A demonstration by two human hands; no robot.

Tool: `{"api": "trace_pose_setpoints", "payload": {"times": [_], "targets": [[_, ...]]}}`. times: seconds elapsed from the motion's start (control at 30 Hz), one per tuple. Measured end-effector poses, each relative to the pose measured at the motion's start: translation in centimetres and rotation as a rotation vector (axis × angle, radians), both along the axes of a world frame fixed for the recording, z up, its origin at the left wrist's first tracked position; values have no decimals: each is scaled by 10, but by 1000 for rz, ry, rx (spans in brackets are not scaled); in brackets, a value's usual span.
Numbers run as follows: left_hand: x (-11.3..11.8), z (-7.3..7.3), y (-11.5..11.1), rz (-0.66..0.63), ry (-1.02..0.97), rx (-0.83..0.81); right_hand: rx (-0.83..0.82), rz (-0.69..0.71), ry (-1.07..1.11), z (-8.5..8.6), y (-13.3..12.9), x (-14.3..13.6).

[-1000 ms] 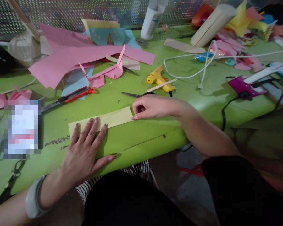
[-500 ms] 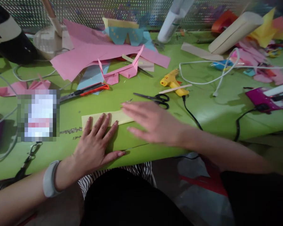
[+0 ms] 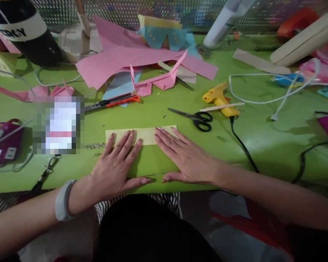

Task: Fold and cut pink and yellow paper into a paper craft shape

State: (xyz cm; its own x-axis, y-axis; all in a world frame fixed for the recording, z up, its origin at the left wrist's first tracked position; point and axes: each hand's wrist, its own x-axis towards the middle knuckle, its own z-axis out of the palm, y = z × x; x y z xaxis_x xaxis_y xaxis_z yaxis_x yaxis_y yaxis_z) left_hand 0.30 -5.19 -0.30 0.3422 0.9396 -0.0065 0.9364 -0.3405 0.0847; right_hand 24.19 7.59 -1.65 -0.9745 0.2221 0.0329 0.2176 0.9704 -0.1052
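A pale yellow paper strip (image 3: 148,136) lies flat on the green table (image 3: 150,160) near its front edge. My left hand (image 3: 116,163) rests on the strip's left part, fingers spread, thumb on the table. On the right part lie the fingertips of my right hand (image 3: 184,156), also spread, its thumb on the table. Neither hand grasps anything. Black-handled scissors (image 3: 195,117) lie beyond my right hand, beside a yellow glue gun (image 3: 221,100) with a thin stick across it. An orange and black cutter (image 3: 117,102) lies beyond my left hand.
Pink paper (image 3: 117,62) and a folded pink piece (image 3: 155,82) lie at the back. A dark bottle (image 3: 30,40) stands back left, near a blurred-out phone (image 3: 60,125). White cable (image 3: 251,100) and a cardboard tube (image 3: 303,40) are at right.
My right hand has come down onto the strip's right part, its fingers flat. My left hand stays on the strip. The whole view has shifted slightly.
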Motion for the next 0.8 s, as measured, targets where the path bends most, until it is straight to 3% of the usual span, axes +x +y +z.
{"api": "trace_pose_setpoints", "payload": {"times": [0.33, 0.5, 0.63, 0.8], "targets": [[-26, -1, -30, 55, 15, 75, 76, -121, -6, -5, 8, 46], [-25, -3, -29, 59, 27, 86, 81, -186, 37, 8, 13, 53], [-25, -4, -28, 56, 27, 97, 27, -366, 207, 31, 14, 38], [-24, -3, -29, 74, 34, 73, -70, -281, 274, 44, 11, -16]]}}
